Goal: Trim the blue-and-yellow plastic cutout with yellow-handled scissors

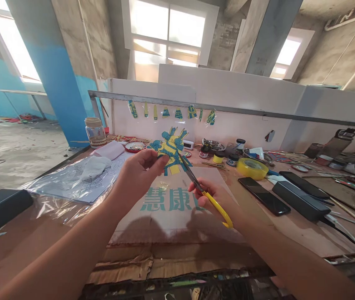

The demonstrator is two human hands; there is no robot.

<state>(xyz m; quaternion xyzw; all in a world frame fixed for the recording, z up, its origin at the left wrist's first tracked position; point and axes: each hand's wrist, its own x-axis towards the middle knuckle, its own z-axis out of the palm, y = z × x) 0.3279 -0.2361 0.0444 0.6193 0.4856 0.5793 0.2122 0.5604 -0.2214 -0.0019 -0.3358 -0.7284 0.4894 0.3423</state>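
While two hands (136,175) work, one cutout (169,149), one scissors (207,196), two phones (263,195).

The cutout (170,149) at the left fingers (152,160) was blue and yellow in bold patches. The scissors (205,193) in the right hand (219,204) had yellow handles and dark blades. Below the fingers, the brown cardboard (171,216) bore teal characters. Right of them lay a yellow tape roll (252,168) and black phones (264,196) on the brown desk (302,237).
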